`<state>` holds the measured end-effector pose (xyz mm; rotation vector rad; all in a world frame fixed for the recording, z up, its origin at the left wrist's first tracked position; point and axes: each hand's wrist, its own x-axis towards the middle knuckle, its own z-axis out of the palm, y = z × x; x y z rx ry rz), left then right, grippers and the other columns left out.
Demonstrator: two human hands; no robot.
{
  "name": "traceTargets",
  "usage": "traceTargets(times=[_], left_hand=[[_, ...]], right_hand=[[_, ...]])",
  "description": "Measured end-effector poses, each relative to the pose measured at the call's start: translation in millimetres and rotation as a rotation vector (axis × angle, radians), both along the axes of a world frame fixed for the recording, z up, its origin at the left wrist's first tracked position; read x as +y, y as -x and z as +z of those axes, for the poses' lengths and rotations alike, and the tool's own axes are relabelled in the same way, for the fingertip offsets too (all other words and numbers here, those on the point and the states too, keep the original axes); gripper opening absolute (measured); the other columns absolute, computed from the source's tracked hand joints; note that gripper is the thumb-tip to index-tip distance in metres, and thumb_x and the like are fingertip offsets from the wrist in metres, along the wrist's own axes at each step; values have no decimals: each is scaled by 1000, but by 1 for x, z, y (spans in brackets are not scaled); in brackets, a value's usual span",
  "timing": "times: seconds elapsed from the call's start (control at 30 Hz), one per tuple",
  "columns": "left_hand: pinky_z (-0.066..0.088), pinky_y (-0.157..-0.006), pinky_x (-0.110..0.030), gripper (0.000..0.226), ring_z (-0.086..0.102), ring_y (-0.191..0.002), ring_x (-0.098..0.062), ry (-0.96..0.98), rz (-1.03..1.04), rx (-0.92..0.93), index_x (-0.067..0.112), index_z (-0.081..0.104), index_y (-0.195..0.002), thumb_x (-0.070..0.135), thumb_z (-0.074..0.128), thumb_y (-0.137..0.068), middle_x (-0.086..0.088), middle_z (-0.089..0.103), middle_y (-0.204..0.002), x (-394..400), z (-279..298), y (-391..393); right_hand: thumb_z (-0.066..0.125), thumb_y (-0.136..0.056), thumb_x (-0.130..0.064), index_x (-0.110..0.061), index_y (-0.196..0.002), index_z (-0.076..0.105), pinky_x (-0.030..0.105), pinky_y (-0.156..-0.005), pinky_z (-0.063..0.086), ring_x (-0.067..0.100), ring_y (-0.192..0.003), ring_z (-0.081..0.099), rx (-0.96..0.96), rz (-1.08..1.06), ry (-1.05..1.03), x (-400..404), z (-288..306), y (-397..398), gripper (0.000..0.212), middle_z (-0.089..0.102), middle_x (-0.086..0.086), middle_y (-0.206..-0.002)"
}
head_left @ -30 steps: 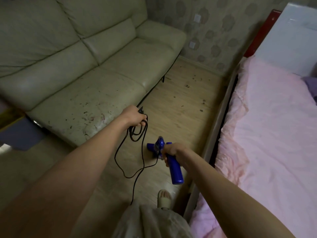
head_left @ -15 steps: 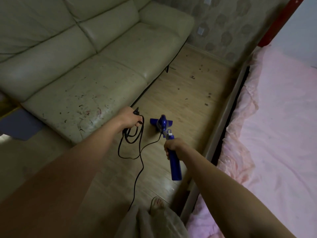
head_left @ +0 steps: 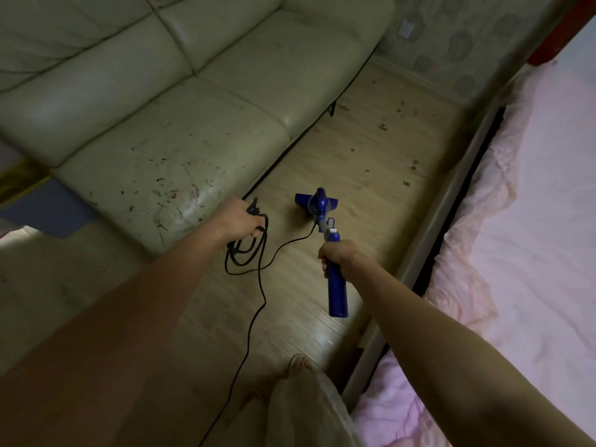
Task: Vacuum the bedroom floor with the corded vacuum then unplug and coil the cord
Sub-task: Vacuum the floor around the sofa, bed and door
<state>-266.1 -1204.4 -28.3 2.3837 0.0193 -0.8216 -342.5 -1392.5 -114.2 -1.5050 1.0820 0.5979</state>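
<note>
A blue stick vacuum (head_left: 317, 206) stands on the wooden floor (head_left: 361, 162) between sofa and bed, its head flat on the boards. My right hand (head_left: 337, 254) grips its blue handle, which juts back toward me. My left hand (head_left: 240, 219) holds several loops of the black cord (head_left: 246, 253), gathered near the sofa's front edge. One strand of cord runs from the loops to the vacuum body, another trails down the floor past my foot. Dark crumbs (head_left: 404, 108) lie scattered on the floor ahead of the vacuum head.
A pale green leather sofa (head_left: 180, 101) with specks on its seat fills the left. A bed with pink bedding (head_left: 532, 221) and a light frame rail (head_left: 445, 214) lines the right. A patterned wall with a socket plate (head_left: 406, 27) closes the far end.
The vacuum head has slid forward along the floor, away from me and toward the crumbs. My right hand has pushed the handle ahead. My left hand keeps its hold on the cord loops.
</note>
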Motion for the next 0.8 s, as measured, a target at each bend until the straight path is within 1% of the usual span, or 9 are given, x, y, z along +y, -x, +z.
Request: traceTargets(times=[0.1, 0.17, 0.27, 0.37, 0.43, 0.53, 0.6, 0.7, 0.8], left_hand=[[35, -55, -25, 31, 47, -56, -12, -2, -6, 7, 11, 56, -60, 16, 58, -91, 1, 54, -57, -2, 4, 6], [33, -54, -26, 32, 47, -55, -12, 3, -26, 8, 12, 55, -60, 17, 58, -92, 2, 53, -55, -3, 9, 14], [34, -54, -26, 32, 48, -55, -12, 4, -84, -4, 14, 53, -61, 20, 59, -92, 3, 53, -55, 0, 15, 31], [35, -58, -27, 32, 49, -59, -11, 2, -174, -22, 16, 55, -62, 23, 59, -93, 4, 54, -59, 5, 24, 54], [36, -59, -27, 30, 48, -60, -9, 29, -208, -12, 17, 53, -64, 23, 58, -94, 3, 54, -62, 6, 28, 68], [38, -64, -28, 24, 49, -62, -9, 75, -234, 31, 17, 55, -71, 22, 57, -94, 2, 57, -68, 10, 29, 89], [38, -62, -27, 19, 50, -62, -9, 90, -266, 41, 15, 59, -76, 21, 58, -94, 2, 59, -68, 11, 31, 104], [37, -58, -25, 15, 50, -60, -9, 82, -308, 49, 14, 61, -80, 21, 59, -93, 2, 59, -67, 10, 32, 119], [38, -59, -26, 17, 49, -61, -10, 72, -353, 45, 14, 61, -78, 21, 58, -93, 1, 58, -68, 8, 37, 123]], right_hand=[[58, -85, 4, -1, -105, 52, 29, -48, 49, 17, -52, 52, -7, 11, -31, 8, 14, 10, 22, 55, 10, -67], [57, -84, 6, -2, -106, 51, 28, -46, 48, 16, -51, 52, 7, 32, -55, 16, 25, 23, 24, 55, 10, -66], [57, -84, 4, -1, -111, 52, 28, -48, 49, 16, -52, 53, 59, 74, -77, 33, 35, 58, 28, 56, 9, -69], [58, -83, 3, -2, -117, 52, 28, -51, 49, 15, -56, 54, 89, 63, -97, 61, 41, 98, 35, 58, 9, -76], [59, -83, 1, -3, -118, 52, 28, -53, 50, 15, -59, 55, 97, 57, -106, 80, 46, 117, 35, 59, 9, -82], [60, -84, -3, -6, -119, 49, 28, -58, 52, 16, -66, 57, 109, 54, -116, 104, 52, 139, 37, 61, 11, -96], [60, -84, -4, -7, -119, 48, 27, -62, 52, 17, -70, 57, 112, 45, -127, 115, 57, 160, 37, 61, 11, -101], [61, -83, -4, -7, -114, 49, 28, -69, 54, 17, -72, 59, 139, 37, -126, 120, 59, 190, 34, 63, 12, -102], [61, -84, -7, -7, -116, 50, 26, -60, 53, 16, -67, 60, 143, 15, -116, 118, 60, 208, 35, 63, 11, -97]])
